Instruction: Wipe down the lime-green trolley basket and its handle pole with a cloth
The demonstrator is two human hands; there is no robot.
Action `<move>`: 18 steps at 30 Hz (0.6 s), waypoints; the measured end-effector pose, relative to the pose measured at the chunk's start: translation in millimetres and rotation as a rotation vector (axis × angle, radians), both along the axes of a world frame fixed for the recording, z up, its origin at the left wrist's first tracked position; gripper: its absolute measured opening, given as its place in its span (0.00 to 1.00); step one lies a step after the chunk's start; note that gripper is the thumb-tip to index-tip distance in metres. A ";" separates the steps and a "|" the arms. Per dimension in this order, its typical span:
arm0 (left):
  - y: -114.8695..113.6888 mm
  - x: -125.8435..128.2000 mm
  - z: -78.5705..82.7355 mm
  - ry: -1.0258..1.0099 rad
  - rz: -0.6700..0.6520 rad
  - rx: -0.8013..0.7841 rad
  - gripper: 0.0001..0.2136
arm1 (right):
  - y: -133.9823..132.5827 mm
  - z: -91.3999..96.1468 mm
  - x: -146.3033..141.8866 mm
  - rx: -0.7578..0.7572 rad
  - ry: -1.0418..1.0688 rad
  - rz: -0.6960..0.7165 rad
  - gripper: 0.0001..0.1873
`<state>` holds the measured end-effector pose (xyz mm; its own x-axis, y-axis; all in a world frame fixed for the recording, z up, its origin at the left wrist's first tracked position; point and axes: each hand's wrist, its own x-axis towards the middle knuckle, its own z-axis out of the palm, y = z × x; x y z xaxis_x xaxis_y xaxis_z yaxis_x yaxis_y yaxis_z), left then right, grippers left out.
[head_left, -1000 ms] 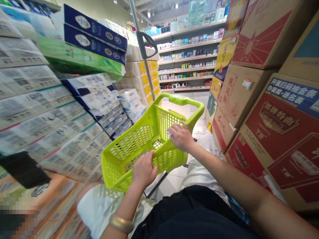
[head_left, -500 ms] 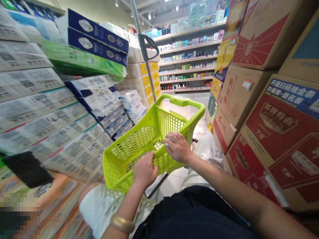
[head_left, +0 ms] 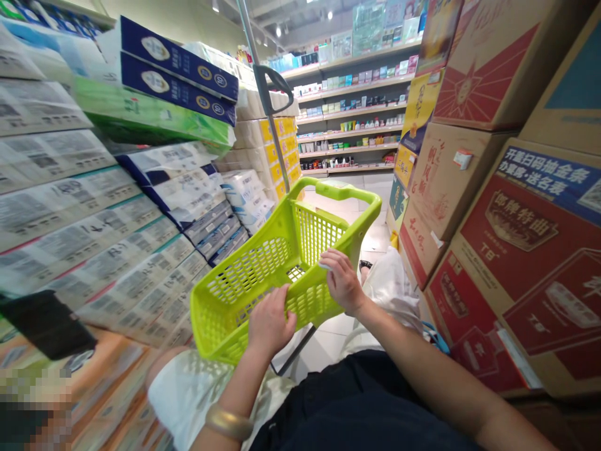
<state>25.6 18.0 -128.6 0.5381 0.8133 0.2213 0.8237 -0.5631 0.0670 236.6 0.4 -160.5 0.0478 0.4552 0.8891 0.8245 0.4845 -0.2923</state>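
Observation:
In front of me stands a lime-green plastic shopping basket [head_left: 248, 263] with perforated walls, tilted in view, its inside mostly visible and holding nothing I can see. My left hand [head_left: 271, 321] is closed over its near rim, fingers hooked inside and thumb outside. Farther right along the same rim is my right hand [head_left: 342, 282], with its fingers curled. A small white edge shows at those fingertips; what it belongs to is hidden. The basket's looped handle [head_left: 347, 188] rises at the far end, touched by neither hand.
Stacked packs of tissue paper [head_left: 107, 225] crowd the left. Printed cartons [head_left: 530, 250] are piled on the right. A metal pole with a dark grip [head_left: 263, 88] rises behind the basket. Shelves of small goods [head_left: 352, 119] stand at the back. A black flat object [head_left: 49, 322] lies lower left.
My right hand has shifted right along the rim, away from my left hand. The left hand keeps its hold. The basket and surroundings sit slightly farther left in view.

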 end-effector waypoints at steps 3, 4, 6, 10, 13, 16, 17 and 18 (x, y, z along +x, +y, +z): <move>-0.8 -0.9 -0.5 -0.013 0.013 -0.001 0.24 | -5.0 -9.0 17.1 0.078 0.217 -0.164 0.19; -0.9 -1.0 -0.8 -0.017 0.015 -0.001 0.24 | -6.0 -11.0 22.6 0.088 0.261 -0.229 0.17; -1.1 -1.0 -1.4 -0.020 0.011 -0.001 0.24 | -5.8 -13.7 29.2 0.072 0.292 -0.302 0.14; -0.6 -1.2 -1.5 -0.013 0.010 0.001 0.24 | 0.1 -18.6 15.5 -0.002 0.320 -0.295 0.12; 1.3 -1.8 -1.1 -0.014 0.012 0.001 0.24 | 2.2 -27.8 -13.7 -0.071 0.302 -0.219 0.12; 4.2 -2.7 -1.5 -0.018 0.020 -0.006 0.24 | 1.5 -37.6 -36.3 -0.119 0.144 0.001 0.16; 5.0 -3.0 -1.7 -0.018 0.021 -0.007 0.24 | 1.2 -38.7 -37.6 -0.125 0.094 0.052 0.17; 5.6 -3.2 -1.8 -0.018 0.022 -0.008 0.24 | 1.1 -38.2 -34.8 -0.124 0.062 0.071 0.18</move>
